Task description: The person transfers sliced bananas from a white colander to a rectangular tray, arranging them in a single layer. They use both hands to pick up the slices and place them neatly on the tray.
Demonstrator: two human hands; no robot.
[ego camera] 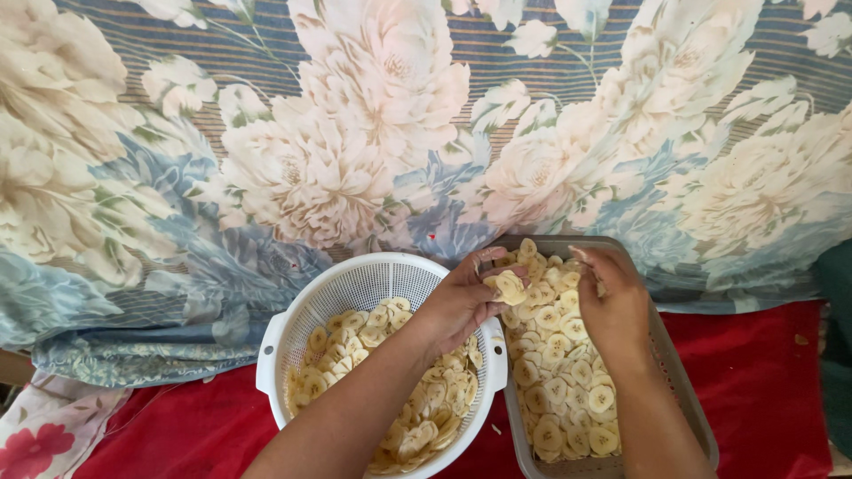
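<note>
— What was the left hand (463, 302) doing?

— It was pinched on a small stack of banana slices (510, 286), thumb on one side and fingers curled round the other. The stack sat in the air just above the gap where the white colander (293, 328) met the grey tray (683, 390).

— And the right hand (612, 306)?

— It hung over the far end of the tray, fingers bent downward, touching the slices there. Its palm faced away from the camera, so I could not tell whether it gripped anything or lay loose.

— Where were the rest of the slices?

— In two heaps. One pile (417, 390) lay in the bottom of the colander, partly hidden under the left forearm. The other pile (559, 381) filled the tray from its far edge to its near edge — pale yellow rounds, overlapping.

— How did the two containers stand?

— Side by side and touching, the colander to the left, the tray to the right, both on a red cloth (763, 390) near its front edge. The colander's side handle pointed toward the left.

— What lay behind them?

— A large flowered cloth (355, 151) in cream, blue and green covered everything beyond the far edge of the red cloth. At the near left corner, another bit of fabric with a red flower (35, 443) showed.
</note>
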